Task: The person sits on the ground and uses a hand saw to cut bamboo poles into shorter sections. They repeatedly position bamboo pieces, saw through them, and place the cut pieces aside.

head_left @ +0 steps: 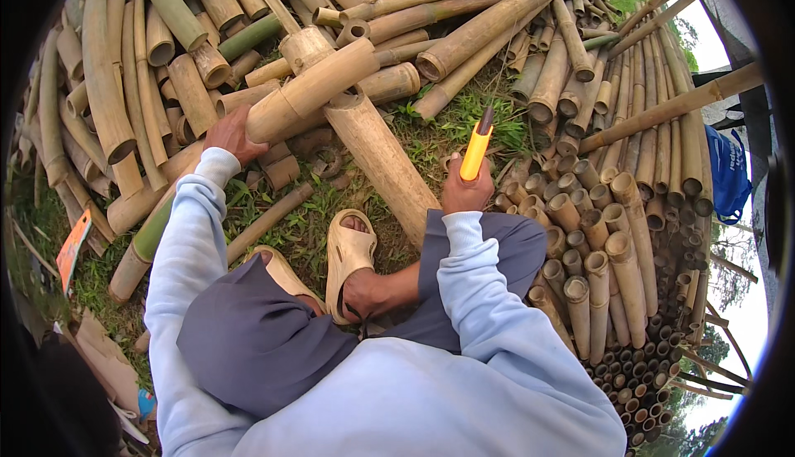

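My left hand [234, 136] is closed around the near end of a thick, pale length of bamboo [315, 91]. The piece slants up to the right and lies across other bamboo, over the top of a stout bamboo post [385, 167] that leans toward my right knee. My right hand [466, 185] is wrapped round a tool with a yellow-orange handle [475, 152] and a narrow dark end pointing away from me. What kind of tool it is cannot be made out. It is held apart from the bamboo, over the grass.
Cut bamboo lengths [108, 84] are heaped at the far left and far middle. Upright bamboo pieces [596, 229] stand packed on the right. A flat orange thing [73, 246] is at the left edge, and a blue bag [727, 175] hangs at the right. My sandalled feet [352, 262] are on grass between.
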A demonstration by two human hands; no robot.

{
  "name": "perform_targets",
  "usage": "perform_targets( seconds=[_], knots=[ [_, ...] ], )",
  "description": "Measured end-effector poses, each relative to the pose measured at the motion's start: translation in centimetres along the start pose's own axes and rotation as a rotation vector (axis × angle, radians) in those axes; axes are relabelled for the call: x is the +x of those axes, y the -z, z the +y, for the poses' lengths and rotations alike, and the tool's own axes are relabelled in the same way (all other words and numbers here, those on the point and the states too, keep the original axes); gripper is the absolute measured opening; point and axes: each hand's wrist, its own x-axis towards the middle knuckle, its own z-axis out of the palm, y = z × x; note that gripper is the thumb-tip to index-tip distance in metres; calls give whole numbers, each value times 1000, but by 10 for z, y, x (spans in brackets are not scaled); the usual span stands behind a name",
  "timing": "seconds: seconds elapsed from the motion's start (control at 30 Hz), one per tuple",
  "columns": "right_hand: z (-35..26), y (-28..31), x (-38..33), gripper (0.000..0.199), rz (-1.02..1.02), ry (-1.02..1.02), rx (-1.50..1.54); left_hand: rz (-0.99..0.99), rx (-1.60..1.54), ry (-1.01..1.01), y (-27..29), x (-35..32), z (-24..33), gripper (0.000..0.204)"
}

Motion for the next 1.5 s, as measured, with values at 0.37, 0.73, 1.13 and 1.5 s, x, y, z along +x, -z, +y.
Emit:
perform_targets(
  seconds=[0.37, 0.73, 1.13, 1.5],
  knots=[
    [28, -11, 20, 59, -435, -53, -541, 1, 41, -61, 9, -21, 9, 69],
    [-30, -165, 114, 54, -666, -106, -95, 34, 100, -61, 3, -24, 16, 72],
    [-185, -150, -2, 15, -360, 950, -42, 45, 235, -102, -43, -26, 6, 72],
    [-35, -57, 93, 34, 0, -195, 310, 123, 156, -126, -31, -33, 8, 74]
  ],
)
